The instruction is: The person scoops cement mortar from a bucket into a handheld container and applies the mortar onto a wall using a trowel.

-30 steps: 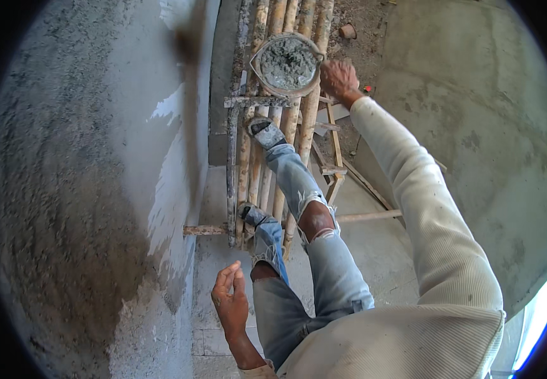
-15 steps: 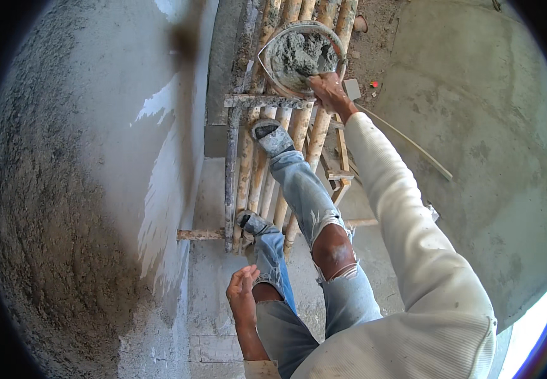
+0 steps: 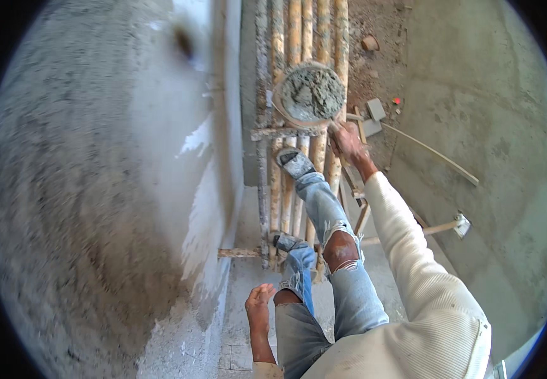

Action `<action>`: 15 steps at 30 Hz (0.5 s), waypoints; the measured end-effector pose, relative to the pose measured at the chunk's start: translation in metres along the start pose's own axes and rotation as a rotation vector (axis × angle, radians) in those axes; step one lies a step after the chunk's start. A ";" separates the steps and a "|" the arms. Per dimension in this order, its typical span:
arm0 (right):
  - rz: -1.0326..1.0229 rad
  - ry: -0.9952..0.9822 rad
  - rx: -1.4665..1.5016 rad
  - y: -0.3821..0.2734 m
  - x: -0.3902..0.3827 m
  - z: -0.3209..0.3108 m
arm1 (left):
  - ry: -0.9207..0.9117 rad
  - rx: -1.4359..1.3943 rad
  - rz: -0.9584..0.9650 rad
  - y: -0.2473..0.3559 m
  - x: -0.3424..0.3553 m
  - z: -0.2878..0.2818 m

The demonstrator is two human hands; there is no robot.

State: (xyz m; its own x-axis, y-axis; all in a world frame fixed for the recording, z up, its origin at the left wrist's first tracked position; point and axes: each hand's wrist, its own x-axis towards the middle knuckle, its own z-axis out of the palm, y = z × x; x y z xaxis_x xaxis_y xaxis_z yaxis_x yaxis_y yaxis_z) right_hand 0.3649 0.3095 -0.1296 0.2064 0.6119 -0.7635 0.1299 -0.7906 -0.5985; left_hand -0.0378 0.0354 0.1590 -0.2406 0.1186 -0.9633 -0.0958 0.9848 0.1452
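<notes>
A round bucket (image 3: 276,101) of wet grey mortar (image 3: 314,91) stands on the scaffold poles, just beyond a crossbar. At its near right rim is my right hand (image 3: 350,145), with the fingers closed. Something pale shows at the fingertips, too small to name. My left hand (image 3: 259,304) hangs beside my left knee, close to the wall, fingers loosely bent and apart, with nothing in it. My two sandalled feet (image 3: 295,162) rest on the poles below the bucket.
Long mortar-spattered poles (image 3: 322,35) form the platform. A plastered wall (image 3: 128,189), rough and dark in part, rises at left. Right of the platform lie grey blocks (image 3: 375,110), a thin wooden strip (image 3: 434,150), a small brown pot (image 3: 369,43) and a concrete surface (image 3: 482,126).
My right hand has drawn back from over the bucket's rim to just outside it. The view has shifted, so the bucket and poles sit lower and further right. My left hand stays by the knee.
</notes>
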 end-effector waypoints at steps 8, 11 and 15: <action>-0.118 -0.345 0.636 -0.168 -0.192 0.003 | -0.151 0.037 0.297 -0.009 -0.069 -0.097; -0.304 -0.391 0.767 -0.217 -0.254 -0.017 | 0.083 0.094 0.237 -0.103 -0.096 -0.196; -0.586 -0.041 0.872 -0.259 -0.309 -0.038 | 0.344 0.410 -0.012 -0.281 -0.179 -0.316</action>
State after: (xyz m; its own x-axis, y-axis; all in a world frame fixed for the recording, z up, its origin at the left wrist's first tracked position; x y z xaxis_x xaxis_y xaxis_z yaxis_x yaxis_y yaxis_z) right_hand 0.3047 0.3243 0.2706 0.3016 0.9064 -0.2958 -0.5477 -0.0893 -0.8319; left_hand -0.2732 -0.3027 0.3619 -0.5511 0.1266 -0.8248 0.2685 0.9628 -0.0316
